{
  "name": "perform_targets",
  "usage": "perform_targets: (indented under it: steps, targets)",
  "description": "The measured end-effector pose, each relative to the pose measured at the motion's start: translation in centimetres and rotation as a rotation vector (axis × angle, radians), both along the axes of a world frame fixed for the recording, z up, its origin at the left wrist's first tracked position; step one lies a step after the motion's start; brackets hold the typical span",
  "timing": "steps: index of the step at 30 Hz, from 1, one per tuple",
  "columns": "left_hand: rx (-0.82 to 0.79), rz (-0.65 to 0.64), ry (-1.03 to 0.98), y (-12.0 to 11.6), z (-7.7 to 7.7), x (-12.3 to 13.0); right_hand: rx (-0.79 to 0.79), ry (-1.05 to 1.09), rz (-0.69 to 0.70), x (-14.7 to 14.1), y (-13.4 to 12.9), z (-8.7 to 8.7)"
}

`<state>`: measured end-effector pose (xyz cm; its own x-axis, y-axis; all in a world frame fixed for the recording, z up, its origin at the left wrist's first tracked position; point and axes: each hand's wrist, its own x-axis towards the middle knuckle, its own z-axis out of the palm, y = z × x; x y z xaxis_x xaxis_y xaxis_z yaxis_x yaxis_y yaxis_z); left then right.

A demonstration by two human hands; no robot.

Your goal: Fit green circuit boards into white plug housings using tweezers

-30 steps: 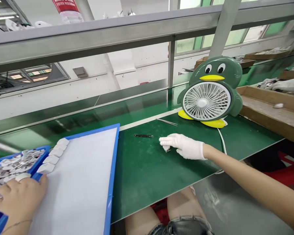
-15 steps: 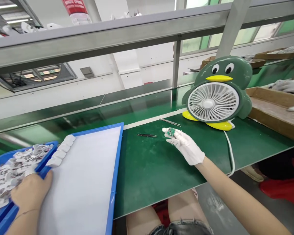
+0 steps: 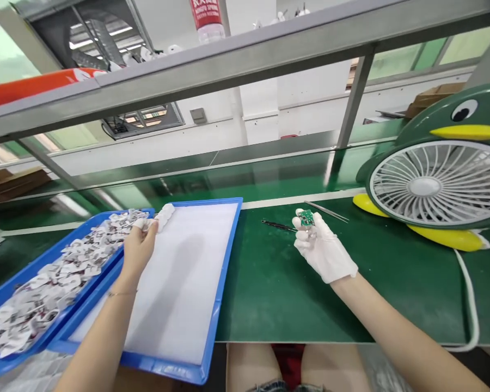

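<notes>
the gloved right hand (image 3: 324,253) is grasping a small green circuit board (image 3: 306,218) above the green counter (image 3: 269,294), near black tweezers (image 3: 275,224). the bare left hand (image 3: 139,247) is hovering at the far end of the blue bin (image 3: 51,253), which is holding many white parts (image 3: 65,277); i cannot tell if its fingers are gripping one. on the shelf (image 3: 228,50), a container (image 3: 206,16) is showing a red label with white letters, too small for reading surely.

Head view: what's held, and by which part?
Right grip: green board, by its edges. Left grip: at the white parts; can't tell if it holds one.
</notes>
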<state>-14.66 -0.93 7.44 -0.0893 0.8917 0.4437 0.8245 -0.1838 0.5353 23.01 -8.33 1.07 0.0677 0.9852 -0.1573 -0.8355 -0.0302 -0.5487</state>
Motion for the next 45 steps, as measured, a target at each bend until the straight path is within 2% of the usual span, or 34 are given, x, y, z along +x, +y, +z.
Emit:
perform_targets:
  steps: [1,4,5,7,9,12,16,19,22,26,32,35,38,45]
  targets:
    - [-0.023,-0.081,-0.035,-0.6,0.2,2.2,0.027,-0.019,-0.004,-0.2,-0.1,0.5]
    - [-0.122,-0.503,-0.252,-3.2,0.0,9.1,0.163,-0.116,-0.036,-1.1,0.0,1.4]
    - [-0.139,-0.587,-0.278,-4.1,-0.2,11.0,0.196,-0.145,-0.042,-1.3,0.1,1.5]
    - [-0.18,-0.694,-0.261,-5.5,-1.0,13.9,0.229,-0.199,-0.032,-1.7,0.2,1.3]
    - [-0.209,-0.749,-0.227,-6.1,-2.0,15.3,0.224,-0.271,-0.002,-1.9,0.3,1.2]
    - [-0.224,-0.781,-0.141,-5.9,-3.5,15.1,0.195,-0.44,0.024,-1.7,0.4,1.1]
    - [-0.325,-0.793,-0.034,-5.2,-4.7,13.7,0.18,-0.715,-0.025,-1.5,0.6,0.4]
    - [-0.429,-0.787,-0.011,-4.9,-5.2,13.4,0.359,-0.98,-0.003,-1.6,0.2,-1.0]
    - [-0.459,-0.761,0.051,-4.9,-5.7,13.3,0.564,-1.167,0.0,-2.2,-0.6,-2.2]
    - [-0.354,-0.764,0.158,-5.3,-6.3,13.3,0.75,-1.276,-0.069,-3.1,-1.5,-2.6]
    - [-0.035,-0.772,0.241,-5.5,-6.7,13.2,0.775,-1.383,-0.166,-3.1,-1.7,-2.5]
    - [0.092,-0.819,0.3,-5.4,-6.8,13.2,0.844,-1.407,-0.127,-2.9,-1.7,-2.6]
    - [0.107,-0.863,0.309,-5.5,-6.8,13.2,0.879,-1.461,-0.063,-2.8,-1.7,-2.8]
    - [0.099,-0.877,0.291,-5.8,-6.7,13.4,0.833,-1.536,-0.053,-3.0,-1.8,-2.9]
